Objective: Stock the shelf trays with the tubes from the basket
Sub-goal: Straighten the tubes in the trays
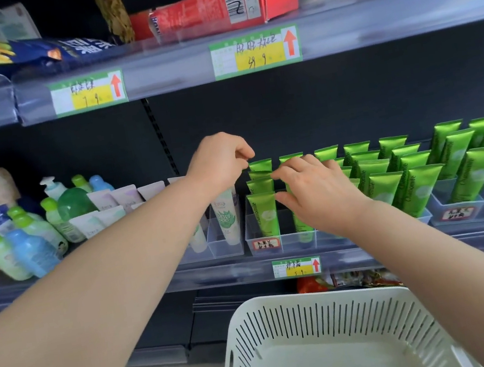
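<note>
Rows of green tubes (375,175) stand cap-down in clear plastic shelf trays (265,245) on the middle shelf. My left hand (219,161) pinches the top edge of a green tube (260,166) at the back of the leftmost row. My right hand (315,190) reaches over the second row, fingertips touching the crimped tops of tubes in the left row (264,211). The white slotted basket (289,319) sits below the shelf, and no tubes show inside it.
White tubes (226,218) fill a clear tray to the left, beside small green and blue bottles (26,251). More green tubes (468,164) stand at the right. The upper shelf holds a red box (220,6) and snack bags, with price tags on the rails.
</note>
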Motion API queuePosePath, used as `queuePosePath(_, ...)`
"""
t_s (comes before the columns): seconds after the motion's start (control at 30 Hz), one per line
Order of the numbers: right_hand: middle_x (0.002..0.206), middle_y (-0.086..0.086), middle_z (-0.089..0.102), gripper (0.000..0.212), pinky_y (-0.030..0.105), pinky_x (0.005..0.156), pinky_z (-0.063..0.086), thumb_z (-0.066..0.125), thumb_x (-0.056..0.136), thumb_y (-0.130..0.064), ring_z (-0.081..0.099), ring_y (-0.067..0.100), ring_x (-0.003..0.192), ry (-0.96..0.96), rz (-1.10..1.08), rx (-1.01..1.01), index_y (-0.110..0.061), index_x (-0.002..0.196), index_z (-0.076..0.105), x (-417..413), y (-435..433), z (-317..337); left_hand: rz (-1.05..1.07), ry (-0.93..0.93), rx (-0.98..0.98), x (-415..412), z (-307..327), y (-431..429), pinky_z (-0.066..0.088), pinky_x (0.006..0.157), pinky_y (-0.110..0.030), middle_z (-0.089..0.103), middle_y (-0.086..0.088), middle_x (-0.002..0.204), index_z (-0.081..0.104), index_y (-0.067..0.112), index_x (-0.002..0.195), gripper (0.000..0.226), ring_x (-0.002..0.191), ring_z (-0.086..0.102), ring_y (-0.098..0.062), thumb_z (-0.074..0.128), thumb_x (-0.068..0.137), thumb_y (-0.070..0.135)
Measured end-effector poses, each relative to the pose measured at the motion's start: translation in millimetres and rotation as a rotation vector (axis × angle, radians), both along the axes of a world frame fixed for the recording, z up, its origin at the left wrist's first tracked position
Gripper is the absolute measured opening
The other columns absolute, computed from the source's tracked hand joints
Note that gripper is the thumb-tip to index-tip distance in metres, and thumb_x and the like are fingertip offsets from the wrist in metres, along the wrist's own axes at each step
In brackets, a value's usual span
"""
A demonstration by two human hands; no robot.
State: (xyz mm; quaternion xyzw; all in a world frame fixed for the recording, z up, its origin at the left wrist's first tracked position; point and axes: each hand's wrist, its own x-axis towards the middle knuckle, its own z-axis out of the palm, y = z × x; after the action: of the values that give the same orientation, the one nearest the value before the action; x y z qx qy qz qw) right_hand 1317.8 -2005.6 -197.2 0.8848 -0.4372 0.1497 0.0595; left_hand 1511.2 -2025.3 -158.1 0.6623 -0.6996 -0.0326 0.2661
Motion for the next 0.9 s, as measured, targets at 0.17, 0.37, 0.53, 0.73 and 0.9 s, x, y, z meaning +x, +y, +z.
queuePosePath(0.17,0.134,-0.004,0.048,0.043,0.045,0.096,0.036,0.044,0.096,-0.043,0.042,0.022,0.124,0.009,0.033,-0.010,-0.025,0.135,0.043,21,6,6,0.041,-0.015,0.006,25,7,21,0.054,0.084,-0.032,0.072,0.002,0.098,0.074,0.018,0.102,0.020,0.091,0.067,-0.013,0.068,0.086,0.007)
queuePosePath(0.37,0.132,-0.003,0.050,0.039,0.045,0.095,0.036,0.047,0.096,-0.036,0.043,0.023,0.123,0.013,0.075,-0.032,-0.026,0.134,0.045,54,3,7,0.127,-0.021,0.013,69,6,41,0.053,0.089,-0.037,0.071,0.002,0.100,0.073,0.018,0.103,0.021,0.093,0.066,-0.012,0.071,0.084,0.009)
queuePosePath(0.53,0.129,-0.002,0.051,0.038,0.043,0.091,0.037,0.048,0.095,-0.033,0.044,0.023,0.120,0.046,0.085,-0.033,-0.023,0.132,0.047,88,-9,4,0.170,-0.086,0.060,99,-2,44,0.052,0.089,-0.035,0.070,0.003,0.105,0.072,0.019,0.105,0.020,0.096,0.064,-0.013,0.070,0.085,0.015)
queuePosePath(0.73,0.114,0.000,0.058,0.032,0.039,0.081,0.032,0.048,0.092,-0.014,0.052,0.023,0.108,0.123,0.056,0.000,-0.020,0.124,0.049,123,-26,0,0.131,-0.193,0.181,116,-14,37,0.050,0.093,-0.036,0.068,-0.001,0.113,0.069,0.016,0.115,0.025,0.104,0.063,-0.018,0.063,0.090,0.016)
queuePosePath(0.9,0.077,-0.004,0.051,0.018,0.039,0.080,0.029,0.047,0.091,-0.009,0.051,0.024,0.074,0.177,-0.003,-0.003,-0.023,0.102,0.053,136,-33,-4,0.091,-0.229,0.266,120,-15,33,0.050,0.087,-0.034,0.070,0.003,0.103,0.074,0.018,0.103,0.020,0.098,0.062,-0.018,0.058,0.093,0.017)
